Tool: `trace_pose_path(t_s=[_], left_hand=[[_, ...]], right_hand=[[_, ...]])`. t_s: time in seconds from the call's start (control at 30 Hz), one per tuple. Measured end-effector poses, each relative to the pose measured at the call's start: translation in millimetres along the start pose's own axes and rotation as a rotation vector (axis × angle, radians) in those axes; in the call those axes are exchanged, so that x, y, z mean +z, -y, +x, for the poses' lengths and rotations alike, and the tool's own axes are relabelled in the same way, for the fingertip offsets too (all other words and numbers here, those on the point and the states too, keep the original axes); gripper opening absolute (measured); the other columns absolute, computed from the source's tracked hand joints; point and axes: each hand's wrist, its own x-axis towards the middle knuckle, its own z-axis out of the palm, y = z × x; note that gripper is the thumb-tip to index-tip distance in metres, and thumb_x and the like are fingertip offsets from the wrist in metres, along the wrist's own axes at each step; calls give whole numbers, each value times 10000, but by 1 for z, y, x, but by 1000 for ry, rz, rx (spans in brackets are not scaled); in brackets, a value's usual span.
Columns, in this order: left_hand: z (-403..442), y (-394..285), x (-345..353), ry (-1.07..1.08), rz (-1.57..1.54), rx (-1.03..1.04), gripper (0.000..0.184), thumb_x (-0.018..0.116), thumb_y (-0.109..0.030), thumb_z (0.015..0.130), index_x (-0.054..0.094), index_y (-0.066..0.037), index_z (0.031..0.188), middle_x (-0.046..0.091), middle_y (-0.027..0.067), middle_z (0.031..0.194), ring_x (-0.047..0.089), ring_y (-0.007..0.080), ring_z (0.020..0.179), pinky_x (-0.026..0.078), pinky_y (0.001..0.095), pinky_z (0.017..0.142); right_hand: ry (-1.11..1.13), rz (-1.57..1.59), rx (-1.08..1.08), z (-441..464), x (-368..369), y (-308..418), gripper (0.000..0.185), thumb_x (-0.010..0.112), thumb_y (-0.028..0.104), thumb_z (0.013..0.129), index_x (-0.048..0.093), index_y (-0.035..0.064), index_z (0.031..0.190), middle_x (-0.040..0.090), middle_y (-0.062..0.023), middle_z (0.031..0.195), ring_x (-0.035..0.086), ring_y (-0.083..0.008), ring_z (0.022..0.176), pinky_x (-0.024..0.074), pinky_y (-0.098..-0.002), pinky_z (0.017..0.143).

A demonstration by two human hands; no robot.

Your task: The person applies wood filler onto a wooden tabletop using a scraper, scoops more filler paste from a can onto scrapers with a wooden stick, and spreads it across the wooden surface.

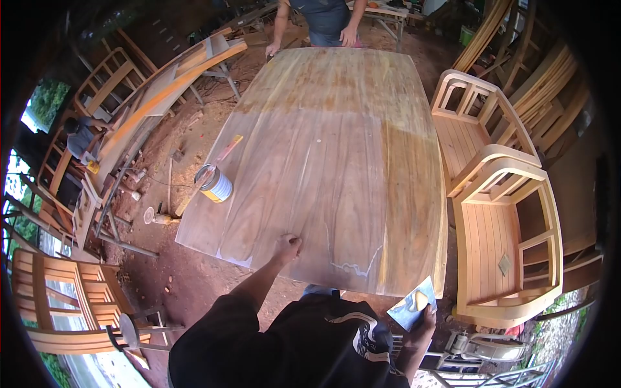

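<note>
My left hand (289,247) is closed over the near part of a large wooden tabletop (310,168). What its fingers hold, if anything, is hidden. To the right, just off the near edge, my right hand (424,325) grips a flat bluish-white sheet (404,317) with a dab of yellowish paste (420,300) on it. A pale wavy smear (354,267) marks the wood right of my left hand. Near the left edge stands an open can (217,187), and a thin stick with a yellow end (229,147) lies by its rim.
A person (321,22) stands at the far edge, one hand touching the tabletop. Another person (81,137) works at a bench on the left. Two wooden bench frames (504,249) stand close along the right side. A power tool (158,216) lies on the ground at left.
</note>
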Motion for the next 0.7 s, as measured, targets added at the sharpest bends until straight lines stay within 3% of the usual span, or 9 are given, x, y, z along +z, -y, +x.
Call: trace_pose_path(t_s=[0.7], left_hand=[[1,8,3,-21,-42,2,212,586,-165,839,606,44,870,621,96,699,593,141,527,473,269,401]], right_hand=[[4,5,6,-5,-1,0,415,582,254,840,474,-1,1149,586,-86,1033,583,-189,915,464,-331,804]])
